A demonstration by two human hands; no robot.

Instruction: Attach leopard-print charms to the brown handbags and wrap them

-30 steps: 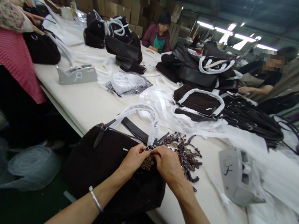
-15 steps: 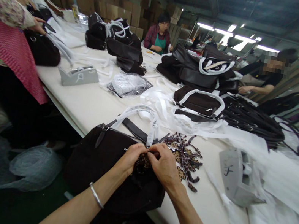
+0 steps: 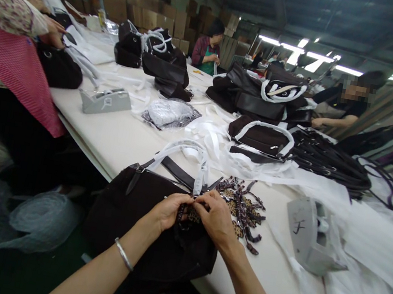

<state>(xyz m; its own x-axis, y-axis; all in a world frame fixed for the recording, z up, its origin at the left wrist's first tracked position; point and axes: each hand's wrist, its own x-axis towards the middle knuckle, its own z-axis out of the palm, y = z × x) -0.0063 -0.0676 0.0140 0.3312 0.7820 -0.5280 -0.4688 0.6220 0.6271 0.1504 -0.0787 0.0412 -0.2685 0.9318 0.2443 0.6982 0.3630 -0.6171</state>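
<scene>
A dark brown handbag lies in front of me at the table's near edge, its handle wrapped in clear and white film. Against the bag's upper right, my left hand and my right hand meet, fingertips pinched together. Between them hangs a leopard-print charm with dark beaded strands, partly covered by the fingers. The exact spot where the charm meets the bag is hidden. Right of my right hand lies a pile of similar charms.
Grey tape dispensers stand at right and left. White strips and a film-wrapped bundle lie mid-table. More dark bags are stacked beyond. Co-workers stand at left, back and right. A bubble-wrap roll is on the floor.
My left hand has turned slightly, its fingers showing more below the pinch, with the charm still between both hands. The co-worker at the back has brought their hands together.
</scene>
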